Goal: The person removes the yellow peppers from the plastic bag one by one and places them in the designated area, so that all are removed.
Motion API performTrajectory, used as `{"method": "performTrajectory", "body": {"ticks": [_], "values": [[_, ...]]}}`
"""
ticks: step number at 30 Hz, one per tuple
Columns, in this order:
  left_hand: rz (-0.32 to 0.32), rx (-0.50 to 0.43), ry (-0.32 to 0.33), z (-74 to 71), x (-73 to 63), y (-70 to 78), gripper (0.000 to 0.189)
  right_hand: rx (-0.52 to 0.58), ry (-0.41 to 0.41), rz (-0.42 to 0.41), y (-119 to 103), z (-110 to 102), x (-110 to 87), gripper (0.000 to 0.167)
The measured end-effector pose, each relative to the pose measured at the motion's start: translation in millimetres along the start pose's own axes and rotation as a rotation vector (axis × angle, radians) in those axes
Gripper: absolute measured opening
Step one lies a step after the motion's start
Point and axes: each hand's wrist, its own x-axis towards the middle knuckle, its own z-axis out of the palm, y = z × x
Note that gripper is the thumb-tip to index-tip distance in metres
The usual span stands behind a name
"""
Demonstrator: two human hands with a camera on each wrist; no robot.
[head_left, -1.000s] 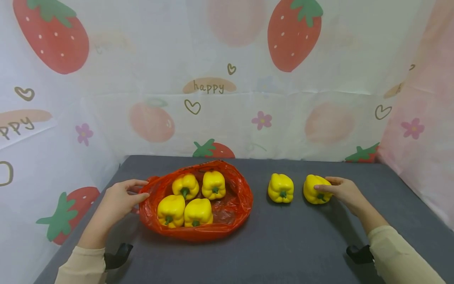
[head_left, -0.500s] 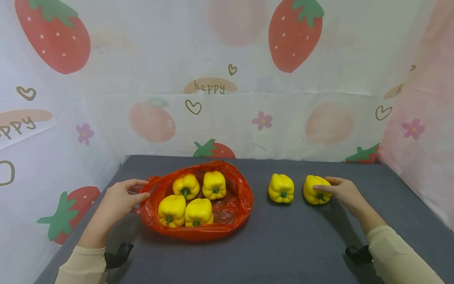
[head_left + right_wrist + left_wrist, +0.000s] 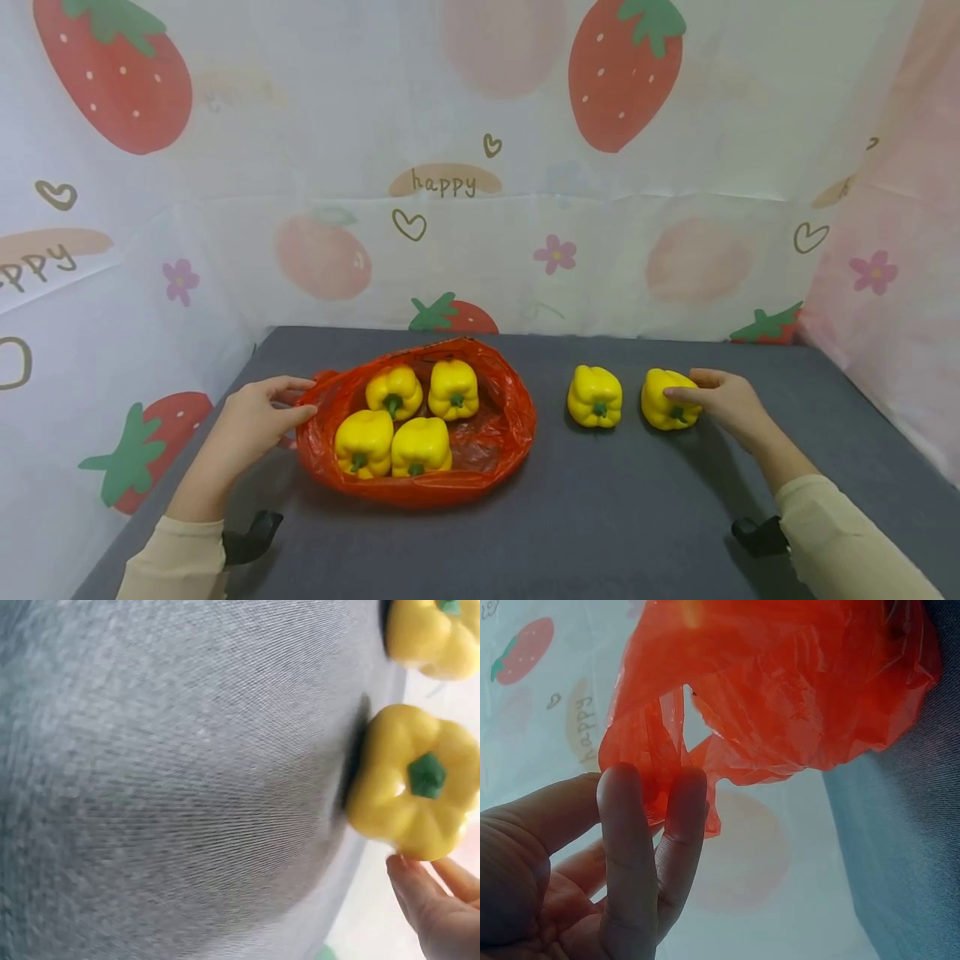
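A red plastic bag (image 3: pixel 480 450) lies with its mouth open on the left of the table, and several yellow bell peppers (image 3: pixel 422 447) sit inside it. At its left rim my left hand (image 3: pixel 251 425) pinches the thin plastic; the left wrist view shows my fingertips (image 3: pixel 622 787) against a loose fold of it. Two more yellow bell peppers stand on the table to the right of the bag. My right hand (image 3: pixel 731 408) is at the right side of the farther one (image 3: pixel 660 400), its fairly straight fingers and thumb touching or almost touching it. That pepper rests on the table.
The other loose yellow bell pepper (image 3: pixel 594 397) stands between the bag and my right hand. A dark grey cloth (image 3: pixel 562 533) covers the table. White curtains (image 3: pixel 525 283) printed with strawberries hang behind and at the sides.
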Motion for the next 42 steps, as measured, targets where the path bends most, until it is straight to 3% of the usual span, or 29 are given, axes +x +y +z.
{"method": "performTrajectory", "body": {"ticks": [8,13,25,42], "values": [[-0.005,-0.005,-0.003,0.3,-0.7,1.7,0.053,-0.021,0.200,-0.046,-24,2,-15.5,0.095],[-0.003,-0.011,-0.003,0.2,-0.6,1.8,0.053,0.003,0.243,-0.088,-47,8,-30.2,0.095],[0.003,0.004,0.003,0.8,-0.5,1.2,0.053,0.136,0.126,-0.167,-91,36,-52.5,0.083],[0.000,0.003,-0.001,1.3,-1.1,1.5,0.053,0.299,-0.034,-0.221,-124,102,-51.6,0.062]]}}
